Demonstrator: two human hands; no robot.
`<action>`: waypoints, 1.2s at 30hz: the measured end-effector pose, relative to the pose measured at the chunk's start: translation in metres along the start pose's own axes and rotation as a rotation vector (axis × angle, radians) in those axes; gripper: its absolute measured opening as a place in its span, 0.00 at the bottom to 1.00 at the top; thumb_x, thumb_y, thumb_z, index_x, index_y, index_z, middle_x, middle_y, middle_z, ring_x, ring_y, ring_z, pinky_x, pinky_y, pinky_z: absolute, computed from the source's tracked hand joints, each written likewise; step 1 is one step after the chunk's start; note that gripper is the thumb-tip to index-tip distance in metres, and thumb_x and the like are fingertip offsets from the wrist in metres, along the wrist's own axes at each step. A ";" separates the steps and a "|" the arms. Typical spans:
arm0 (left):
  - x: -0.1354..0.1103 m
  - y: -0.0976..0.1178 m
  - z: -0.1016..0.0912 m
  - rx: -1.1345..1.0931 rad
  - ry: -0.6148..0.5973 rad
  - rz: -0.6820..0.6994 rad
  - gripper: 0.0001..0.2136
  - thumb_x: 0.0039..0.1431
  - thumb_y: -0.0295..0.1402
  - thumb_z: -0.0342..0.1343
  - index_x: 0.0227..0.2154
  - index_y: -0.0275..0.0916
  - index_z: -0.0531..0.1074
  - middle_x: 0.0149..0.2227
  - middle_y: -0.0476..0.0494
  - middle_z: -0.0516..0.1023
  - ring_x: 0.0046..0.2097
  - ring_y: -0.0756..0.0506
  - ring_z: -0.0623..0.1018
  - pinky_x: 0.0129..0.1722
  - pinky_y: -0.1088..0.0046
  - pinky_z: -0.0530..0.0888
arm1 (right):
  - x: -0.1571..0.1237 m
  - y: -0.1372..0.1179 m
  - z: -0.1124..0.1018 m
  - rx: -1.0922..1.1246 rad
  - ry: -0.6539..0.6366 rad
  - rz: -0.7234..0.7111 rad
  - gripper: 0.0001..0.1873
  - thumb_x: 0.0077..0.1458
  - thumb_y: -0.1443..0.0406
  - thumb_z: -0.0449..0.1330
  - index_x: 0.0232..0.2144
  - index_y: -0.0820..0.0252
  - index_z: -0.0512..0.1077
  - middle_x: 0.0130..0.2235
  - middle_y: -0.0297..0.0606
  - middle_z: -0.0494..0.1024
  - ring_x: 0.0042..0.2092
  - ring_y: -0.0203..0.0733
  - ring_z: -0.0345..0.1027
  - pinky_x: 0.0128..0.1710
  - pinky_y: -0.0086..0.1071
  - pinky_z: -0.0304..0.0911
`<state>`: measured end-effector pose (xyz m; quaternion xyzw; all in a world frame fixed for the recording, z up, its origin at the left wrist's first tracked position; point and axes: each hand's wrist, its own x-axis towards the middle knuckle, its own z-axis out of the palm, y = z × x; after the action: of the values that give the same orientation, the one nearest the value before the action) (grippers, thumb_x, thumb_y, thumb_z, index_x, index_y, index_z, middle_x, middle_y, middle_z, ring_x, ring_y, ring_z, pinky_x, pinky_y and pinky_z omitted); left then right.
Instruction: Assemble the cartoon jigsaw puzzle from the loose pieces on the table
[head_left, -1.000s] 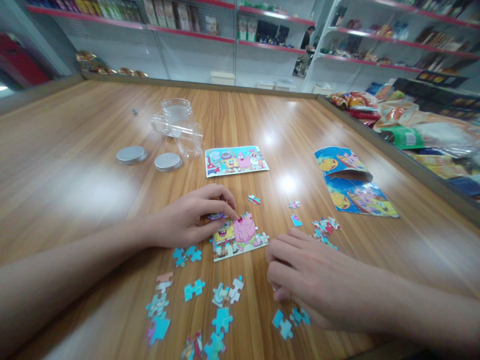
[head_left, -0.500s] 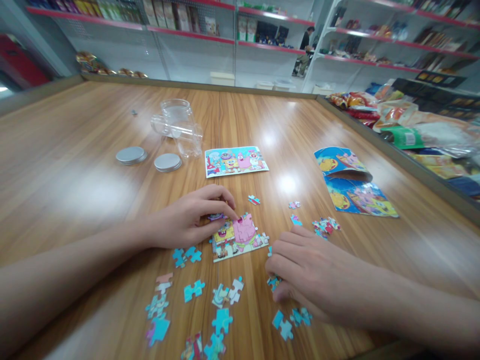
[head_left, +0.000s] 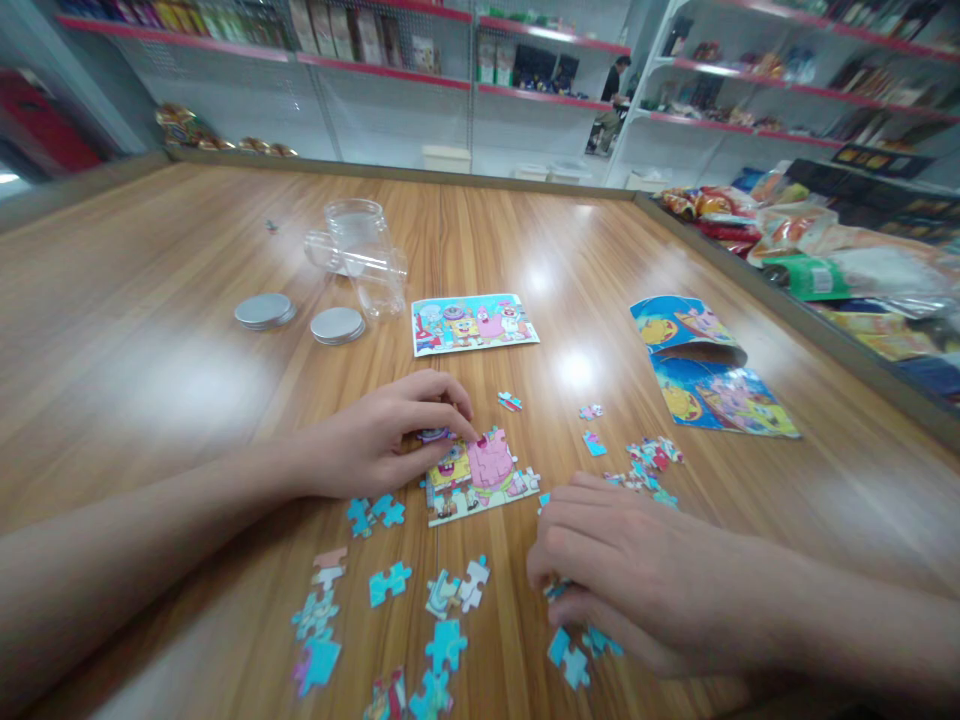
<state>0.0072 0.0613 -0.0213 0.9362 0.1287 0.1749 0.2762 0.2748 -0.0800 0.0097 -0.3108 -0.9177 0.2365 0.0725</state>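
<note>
A partly joined cartoon puzzle point(head_left: 476, 475) lies on the wooden table point(head_left: 187, 330) in front of me. My left hand point(head_left: 382, 435) rests at its upper left corner, fingers curled and pressing a small purple piece point(head_left: 433, 434) against the puzzle edge. My right hand point(head_left: 615, 565) lies knuckles up to the lower right, fingers bent over a blue puzzle piece point(head_left: 556, 590) that peeks out beneath them. Several loose blue pieces point(head_left: 390, 582) are scattered near the front edge.
A reference picture card point(head_left: 472, 322) lies beyond the puzzle. Clear plastic jars point(head_left: 360, 255) and two round metal lids point(head_left: 300, 317) sit at the left back. A torn puzzle bag point(head_left: 701, 365) is on the right, with snack packets point(head_left: 810, 250) past the table rim. More pieces point(head_left: 645, 460) lie right of the puzzle.
My right hand has drawn back toward me and curled tighter over a blue piece. The left hand has stayed at the puzzle's corner.
</note>
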 end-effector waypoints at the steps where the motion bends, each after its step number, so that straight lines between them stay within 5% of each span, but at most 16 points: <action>1: 0.000 0.000 0.000 -0.003 0.001 -0.005 0.13 0.64 0.24 0.52 0.48 0.41 0.76 0.49 0.40 0.71 0.51 0.44 0.73 0.52 0.67 0.72 | 0.000 0.000 -0.001 0.039 0.032 -0.007 0.04 0.63 0.69 0.58 0.41 0.61 0.69 0.37 0.36 0.73 0.38 0.38 0.63 0.39 0.33 0.57; 5: -0.001 0.000 0.000 -0.011 -0.003 -0.020 0.13 0.64 0.24 0.52 0.48 0.40 0.76 0.49 0.40 0.70 0.52 0.44 0.73 0.53 0.66 0.72 | 0.007 0.011 -0.013 0.114 0.256 -0.048 0.04 0.65 0.69 0.58 0.38 0.62 0.73 0.35 0.37 0.73 0.37 0.36 0.66 0.37 0.30 0.60; 9: 0.000 0.001 0.001 -0.026 -0.010 -0.020 0.13 0.64 0.24 0.53 0.48 0.40 0.75 0.49 0.40 0.70 0.52 0.44 0.72 0.53 0.66 0.72 | 0.044 0.042 -0.028 0.172 0.523 -0.036 0.04 0.63 0.69 0.61 0.36 0.63 0.76 0.34 0.37 0.76 0.36 0.34 0.69 0.37 0.28 0.64; 14: 0.001 0.004 0.003 -0.020 0.055 -0.073 0.12 0.57 0.20 0.53 0.42 0.37 0.72 0.47 0.41 0.69 0.50 0.44 0.71 0.52 0.65 0.71 | 0.097 0.081 -0.014 0.233 0.776 -0.021 0.02 0.61 0.68 0.63 0.37 0.61 0.76 0.33 0.33 0.78 0.33 0.33 0.71 0.35 0.28 0.66; 19: -0.001 0.008 0.004 0.060 0.103 -0.128 0.12 0.51 0.21 0.55 0.40 0.37 0.69 0.43 0.41 0.69 0.46 0.42 0.70 0.49 0.61 0.70 | 0.102 0.090 0.006 0.232 0.689 -0.058 0.10 0.61 0.73 0.60 0.43 0.58 0.76 0.37 0.35 0.81 0.37 0.35 0.74 0.39 0.30 0.69; 26: 0.001 0.011 0.004 0.111 0.113 -0.159 0.12 0.50 0.23 0.54 0.40 0.36 0.67 0.43 0.41 0.69 0.45 0.42 0.70 0.48 0.61 0.70 | 0.092 0.084 -0.001 0.192 0.581 -0.060 0.06 0.62 0.71 0.60 0.37 0.58 0.77 0.35 0.32 0.81 0.36 0.33 0.74 0.38 0.28 0.68; 31: 0.001 0.009 0.003 0.142 0.120 -0.174 0.13 0.50 0.23 0.55 0.40 0.36 0.68 0.42 0.40 0.69 0.45 0.41 0.70 0.48 0.60 0.70 | 0.094 0.080 0.001 0.265 0.615 -0.033 0.14 0.59 0.71 0.63 0.48 0.58 0.74 0.37 0.33 0.82 0.37 0.35 0.76 0.39 0.29 0.71; 36: 0.001 0.009 0.003 0.125 0.125 -0.148 0.11 0.54 0.25 0.54 0.41 0.35 0.69 0.43 0.40 0.70 0.46 0.41 0.71 0.49 0.60 0.70 | 0.095 0.081 0.004 0.218 0.584 -0.110 0.08 0.61 0.72 0.61 0.38 0.59 0.79 0.36 0.35 0.82 0.37 0.34 0.75 0.38 0.28 0.70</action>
<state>0.0108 0.0537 -0.0182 0.9269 0.2250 0.2039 0.2208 0.2411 0.0325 -0.0336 -0.3058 -0.8428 0.2300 0.3785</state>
